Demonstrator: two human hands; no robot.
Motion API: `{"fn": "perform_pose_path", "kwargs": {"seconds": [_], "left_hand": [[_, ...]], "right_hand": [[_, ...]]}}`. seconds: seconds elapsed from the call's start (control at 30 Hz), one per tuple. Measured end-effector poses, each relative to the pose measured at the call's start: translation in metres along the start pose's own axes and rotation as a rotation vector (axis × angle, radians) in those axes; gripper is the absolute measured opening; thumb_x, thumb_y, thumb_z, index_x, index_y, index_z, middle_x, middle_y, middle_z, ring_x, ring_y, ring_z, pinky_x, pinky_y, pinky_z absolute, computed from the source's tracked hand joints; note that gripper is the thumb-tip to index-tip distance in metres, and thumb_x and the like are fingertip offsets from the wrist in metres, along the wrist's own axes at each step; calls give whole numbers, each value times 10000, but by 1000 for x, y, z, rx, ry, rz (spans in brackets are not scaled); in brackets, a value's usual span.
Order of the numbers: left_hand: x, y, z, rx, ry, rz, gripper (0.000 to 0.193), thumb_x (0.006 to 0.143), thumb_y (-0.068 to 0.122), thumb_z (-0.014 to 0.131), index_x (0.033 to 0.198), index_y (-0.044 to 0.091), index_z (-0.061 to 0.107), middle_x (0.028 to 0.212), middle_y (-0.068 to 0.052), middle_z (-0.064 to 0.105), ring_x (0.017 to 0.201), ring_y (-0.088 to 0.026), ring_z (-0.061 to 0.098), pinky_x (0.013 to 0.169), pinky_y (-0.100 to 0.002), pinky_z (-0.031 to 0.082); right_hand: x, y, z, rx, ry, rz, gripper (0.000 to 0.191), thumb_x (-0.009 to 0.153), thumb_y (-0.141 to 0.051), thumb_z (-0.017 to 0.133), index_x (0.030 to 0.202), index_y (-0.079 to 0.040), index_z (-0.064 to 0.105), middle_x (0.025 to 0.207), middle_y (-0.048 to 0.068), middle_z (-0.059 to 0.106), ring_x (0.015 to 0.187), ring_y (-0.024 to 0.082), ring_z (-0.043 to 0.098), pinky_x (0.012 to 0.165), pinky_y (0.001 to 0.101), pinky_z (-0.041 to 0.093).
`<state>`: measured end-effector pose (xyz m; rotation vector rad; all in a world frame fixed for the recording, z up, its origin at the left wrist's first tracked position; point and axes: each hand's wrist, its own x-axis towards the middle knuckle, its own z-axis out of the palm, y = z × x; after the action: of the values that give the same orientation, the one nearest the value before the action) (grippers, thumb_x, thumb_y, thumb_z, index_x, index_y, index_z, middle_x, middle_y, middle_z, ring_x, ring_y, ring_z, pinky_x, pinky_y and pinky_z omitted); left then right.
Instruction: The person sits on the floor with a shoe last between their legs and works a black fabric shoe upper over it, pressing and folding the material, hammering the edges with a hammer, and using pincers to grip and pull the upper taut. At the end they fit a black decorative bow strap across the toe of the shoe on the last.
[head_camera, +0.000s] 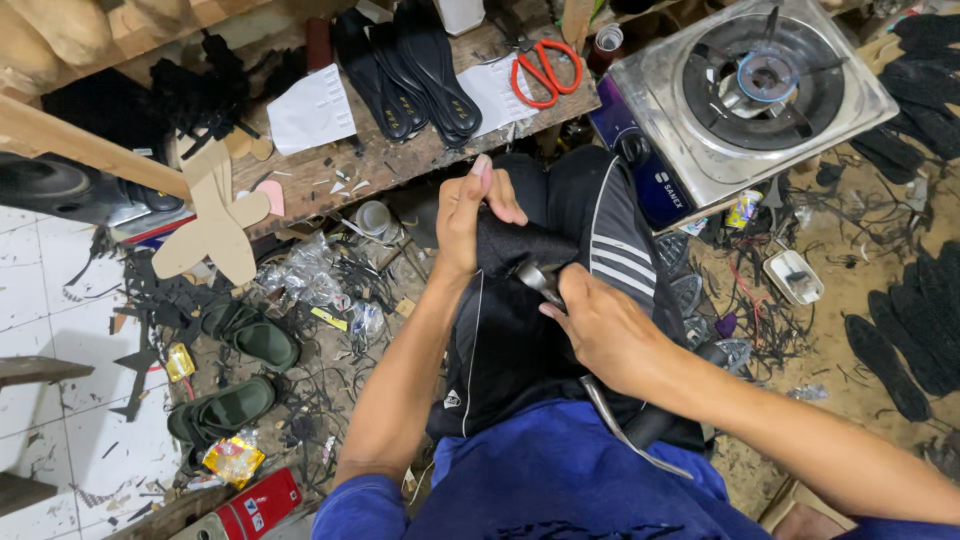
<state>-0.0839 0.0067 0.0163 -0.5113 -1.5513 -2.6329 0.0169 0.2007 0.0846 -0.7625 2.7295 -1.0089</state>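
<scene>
My left hand (468, 212) grips a black shoe upper (520, 245) that rests on my knee, thumb pointing up at its far end. My right hand (600, 325) holds metal pliers (545, 280), whose jaws bite the near edge of the black piece. The pliers' long handles (630, 430) run back under my wrist toward my lap. Black trousers with white stripes (620, 255) lie beneath the work.
A wooden bench (400, 150) ahead carries black insoles (405, 70), red-handled scissors (545, 70) and white paper patterns. A single-burner gas stove (750, 85) stands at the right. Green sandals (240, 370), scraps and cardboard patterns (215, 215) litter the floor at the left.
</scene>
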Motion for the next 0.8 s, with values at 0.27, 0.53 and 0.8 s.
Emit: {"fn": "perform_pose_path", "kwargs": {"seconds": [0.27, 0.53, 0.8], "left_hand": [[-7, 0, -5, -79, 42, 45, 599, 1136, 283, 401, 636, -11, 550, 665, -160, 577, 633, -250, 575, 686, -356, 504], [-15, 5, -13, -114, 85, 26, 545, 1109, 269, 437, 643, 0, 522, 669, -163, 554, 644, -250, 563, 697, -367, 501], [-18, 9, -16, -92, 67, 72, 574, 1127, 248, 417, 623, -6, 525, 648, -160, 556, 647, -249, 540, 706, -361, 467]], "right_hand": [[-2, -5, 3, 92, -200, 249, 306, 1015, -247, 601, 1088, 19, 467, 848, 277, 680, 850, 472, 659, 724, 514, 501], [2, -12, 24, 77, 19, 22, 278, 977, -199, 615, 1053, 27, 471, 954, 272, 652, 847, 481, 650, 670, 512, 507], [11, -7, 8, 551, -407, 493, 216, 1006, -216, 573, 1042, -7, 535, 786, 334, 612, 717, 523, 610, 619, 505, 499]]}}
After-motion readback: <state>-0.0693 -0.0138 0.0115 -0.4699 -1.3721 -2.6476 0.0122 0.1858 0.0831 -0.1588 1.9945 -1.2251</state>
